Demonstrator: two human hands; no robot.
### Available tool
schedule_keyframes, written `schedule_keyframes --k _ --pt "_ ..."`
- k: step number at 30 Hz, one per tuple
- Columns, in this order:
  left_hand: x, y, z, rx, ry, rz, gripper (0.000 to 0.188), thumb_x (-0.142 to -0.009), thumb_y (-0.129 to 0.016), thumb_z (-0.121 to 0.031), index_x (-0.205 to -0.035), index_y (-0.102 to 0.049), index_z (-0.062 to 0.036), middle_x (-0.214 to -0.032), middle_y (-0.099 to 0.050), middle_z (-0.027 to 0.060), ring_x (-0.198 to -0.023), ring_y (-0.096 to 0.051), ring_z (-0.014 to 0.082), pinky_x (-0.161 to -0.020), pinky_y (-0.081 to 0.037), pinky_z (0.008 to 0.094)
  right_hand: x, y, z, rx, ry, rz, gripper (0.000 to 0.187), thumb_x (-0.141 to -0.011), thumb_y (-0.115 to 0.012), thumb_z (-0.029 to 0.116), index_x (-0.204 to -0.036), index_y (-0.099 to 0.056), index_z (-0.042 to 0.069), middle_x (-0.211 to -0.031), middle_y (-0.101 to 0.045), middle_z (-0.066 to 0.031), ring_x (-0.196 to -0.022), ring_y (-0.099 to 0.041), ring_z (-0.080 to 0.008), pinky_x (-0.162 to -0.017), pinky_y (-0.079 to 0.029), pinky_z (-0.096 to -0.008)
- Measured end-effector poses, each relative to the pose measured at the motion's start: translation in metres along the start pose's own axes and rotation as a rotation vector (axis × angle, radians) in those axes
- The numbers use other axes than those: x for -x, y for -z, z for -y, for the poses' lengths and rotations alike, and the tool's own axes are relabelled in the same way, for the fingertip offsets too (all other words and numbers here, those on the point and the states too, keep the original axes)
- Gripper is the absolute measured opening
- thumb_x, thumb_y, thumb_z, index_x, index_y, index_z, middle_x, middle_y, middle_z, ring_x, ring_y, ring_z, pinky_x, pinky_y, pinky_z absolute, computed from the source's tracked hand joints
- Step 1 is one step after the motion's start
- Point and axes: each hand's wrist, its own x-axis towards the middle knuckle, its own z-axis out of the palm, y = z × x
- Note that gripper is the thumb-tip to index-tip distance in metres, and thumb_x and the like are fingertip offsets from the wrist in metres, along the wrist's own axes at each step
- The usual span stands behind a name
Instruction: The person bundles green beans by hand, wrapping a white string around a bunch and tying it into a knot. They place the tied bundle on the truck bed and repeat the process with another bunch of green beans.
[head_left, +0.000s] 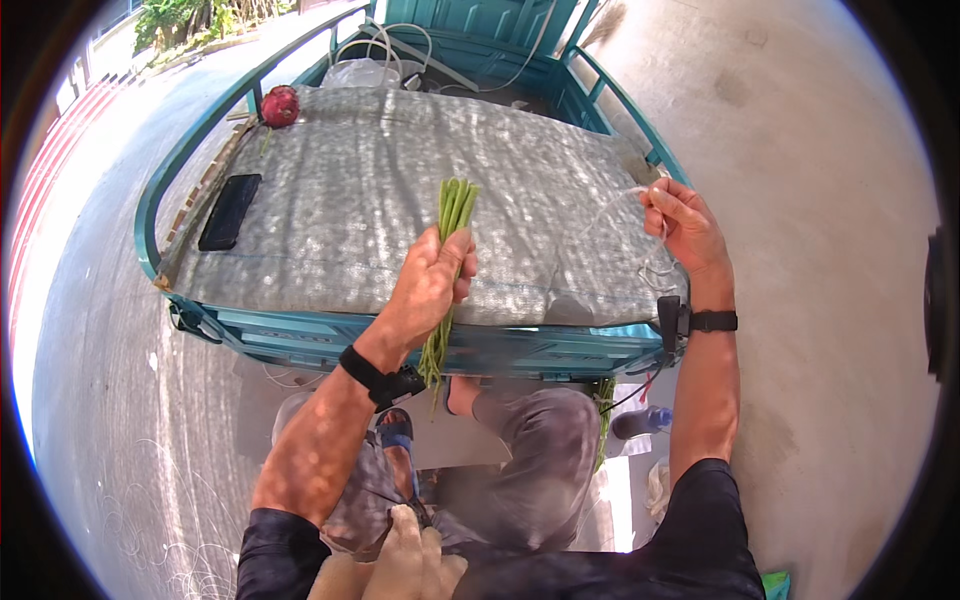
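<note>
My left hand [432, 282] grips a bundle of long green beans [455, 212] upright over a grey woven sack sheet [400, 170] that covers the bed of a teal cart [300, 335]. The bean tips stick up above my fist and the lower ends hang below my wrist. My right hand [683, 225] is raised at the cart's right edge, pinching a thin clear string [610, 207] that curves off to the left.
A black phone [230, 211] lies on the sheet at the left and a red dragon fruit [280, 105] sits at the far left corner. White tubing and a clear bag lie in the cart's far end. Concrete ground surrounds the cart; my knees are below.
</note>
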Motion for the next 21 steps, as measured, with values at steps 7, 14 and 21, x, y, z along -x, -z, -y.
schedule_keyframes --k 7,14,21 --pt "-0.005 0.013 -0.005 -0.004 -0.115 -0.141 0.038 -0.112 -0.047 -0.041 -0.106 -0.054 -0.0050 -0.097 -0.063 0.0059 -0.067 -0.052 0.0074 -0.057 -0.044 0.0254 0.002 -0.104 -0.017 -0.059 -0.096 0.293 0.023 -0.096 -0.077 0.021 -0.089 -0.063 0.005 -0.089 -0.062 -0.0024 -0.052 -0.036 -0.0003 -0.048 -0.028 -0.0207" --pt "-0.006 0.017 -0.016 0.017 -0.012 -0.141 0.044 -0.112 -0.045 -0.039 -0.103 -0.063 0.0006 -0.067 -0.054 -0.0008 -0.053 -0.046 0.0057 -0.052 -0.040 0.0237 0.000 -0.144 -0.035 -0.182 -0.071 0.311 0.021 -0.094 -0.077 0.018 -0.089 -0.063 0.004 -0.090 -0.064 -0.0038 -0.050 -0.036 0.0002 -0.047 -0.027 -0.0210" --pt "-0.006 0.014 -0.007 0.068 0.027 0.048 0.041 -0.110 -0.050 -0.040 -0.109 -0.054 0.0010 -0.107 -0.073 0.0159 -0.058 -0.053 0.0040 -0.049 -0.043 0.0207 -0.004 -0.148 -0.039 -0.279 0.002 0.239 0.016 -0.096 -0.073 0.015 -0.092 -0.063 0.003 -0.086 -0.061 -0.0007 -0.050 -0.036 0.0009 -0.047 -0.026 -0.0207"
